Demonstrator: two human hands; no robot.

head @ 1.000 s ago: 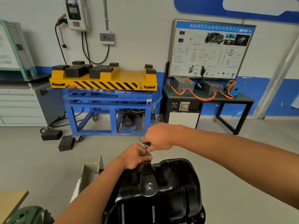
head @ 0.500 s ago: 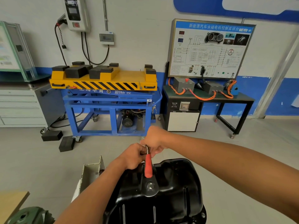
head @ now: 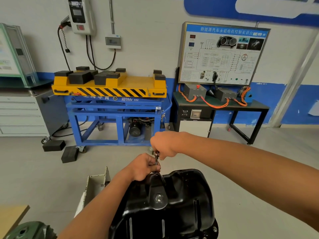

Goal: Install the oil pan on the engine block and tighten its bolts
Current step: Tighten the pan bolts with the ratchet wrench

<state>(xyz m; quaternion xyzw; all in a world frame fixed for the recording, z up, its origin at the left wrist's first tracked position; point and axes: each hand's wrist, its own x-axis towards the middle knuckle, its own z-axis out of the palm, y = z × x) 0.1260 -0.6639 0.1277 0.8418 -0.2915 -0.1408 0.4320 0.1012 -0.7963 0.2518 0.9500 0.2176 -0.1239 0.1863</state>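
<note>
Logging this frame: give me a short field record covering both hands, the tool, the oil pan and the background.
left hand: grips the lower part of the slim metal-shafted tool, at the pan's far rim
right hand: grips the tool's top end, above the left hand
glossy black stamped-metal oil pan: sump side up, below both hands
hex plug: seated in the pan's raised face
engine block: not visible
background: yellow-topped blue lift table; framed wiring-diagram board
</note>
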